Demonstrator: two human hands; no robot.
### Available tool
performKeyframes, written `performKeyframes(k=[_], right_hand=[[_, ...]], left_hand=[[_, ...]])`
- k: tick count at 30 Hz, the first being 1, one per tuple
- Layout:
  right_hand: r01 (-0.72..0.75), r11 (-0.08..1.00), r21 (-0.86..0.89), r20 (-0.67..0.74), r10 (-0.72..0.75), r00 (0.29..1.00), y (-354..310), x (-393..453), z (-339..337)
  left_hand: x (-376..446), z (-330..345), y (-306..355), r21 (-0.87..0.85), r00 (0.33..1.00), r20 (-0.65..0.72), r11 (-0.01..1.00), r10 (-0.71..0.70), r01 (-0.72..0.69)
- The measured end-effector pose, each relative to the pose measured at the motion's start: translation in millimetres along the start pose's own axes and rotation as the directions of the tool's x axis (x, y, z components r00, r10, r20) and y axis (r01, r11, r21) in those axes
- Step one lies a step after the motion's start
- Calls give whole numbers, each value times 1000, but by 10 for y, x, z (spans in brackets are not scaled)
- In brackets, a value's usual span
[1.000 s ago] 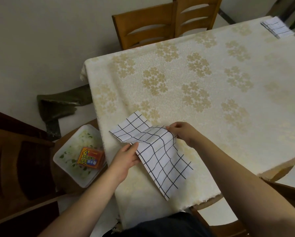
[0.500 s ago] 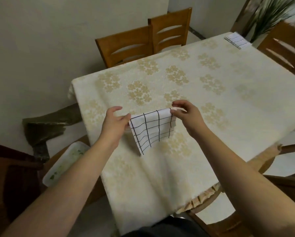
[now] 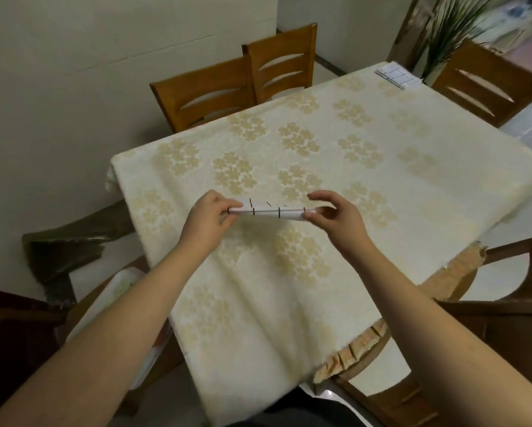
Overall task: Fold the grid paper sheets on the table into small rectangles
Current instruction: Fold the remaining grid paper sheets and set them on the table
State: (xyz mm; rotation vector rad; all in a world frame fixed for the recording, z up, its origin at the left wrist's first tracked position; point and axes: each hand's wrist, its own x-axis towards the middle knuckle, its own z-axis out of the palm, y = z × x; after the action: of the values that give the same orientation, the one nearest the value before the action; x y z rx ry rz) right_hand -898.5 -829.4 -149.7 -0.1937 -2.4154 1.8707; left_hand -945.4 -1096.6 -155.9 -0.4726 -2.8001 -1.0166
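Two hands hold one folded grid paper sheet (image 3: pixel 266 212) above the table (image 3: pixel 427 167): left hand (image 3: pixel 209 217) pinches its left end, right hand (image 3: pixel 335 215) its right (edge-on, layers unclear). Best: align edges between hands before creasing.

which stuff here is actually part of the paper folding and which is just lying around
Part of the job:
- folded grid paper, pinched at its ends by the left hand and right hand
- stack of folded grid sheets at the table's far corner
- table

Lying about:
- wooden chairs
- plant
- white tray
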Motion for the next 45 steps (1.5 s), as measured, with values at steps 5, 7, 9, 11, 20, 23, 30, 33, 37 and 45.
performKeyframes(k=[5,7,9,11,20,23,30,33,37,45], right_hand=[[149,878,-456,242,-39,969,544,-476,116],[153,840,-520,308,17,951,776,-718,228],[152,806,-573,348,70,935,960,-937,336],[136,779,-612,368,129,921,1075,-1116,416],[108,755,-647,413,227,882,1290,-1495,570],[7,773,-635,331,263,906,1318,-1443,534],[-241,787,-567,124,371,920,1374,-1145,373],[-310,783,-539,53,399,915,1398,-993,329],[-370,792,-486,3,425,905,1442,-838,345],[-332,788,-519,-10,383,924,1562,-639,491]], left_hand=[[-549,394,-425,22,995,100,1000,-23,21],[-804,541,-548,10,985,160,997,-71,71],[-1052,658,-611,-41,969,210,990,-127,138],[-1258,720,-627,-112,946,249,965,-206,239],[-1614,798,-550,-470,612,427,415,-665,779],[-1605,828,-505,-477,496,554,233,-669,847],[-1614,1001,-568,-377,510,503,354,-698,856],[-1637,976,-691,-235,559,498,517,-663,823],[-1640,905,-762,-115,583,506,620,-636,776],[-1652,951,-834,-192,529,541,517,-653,834]])
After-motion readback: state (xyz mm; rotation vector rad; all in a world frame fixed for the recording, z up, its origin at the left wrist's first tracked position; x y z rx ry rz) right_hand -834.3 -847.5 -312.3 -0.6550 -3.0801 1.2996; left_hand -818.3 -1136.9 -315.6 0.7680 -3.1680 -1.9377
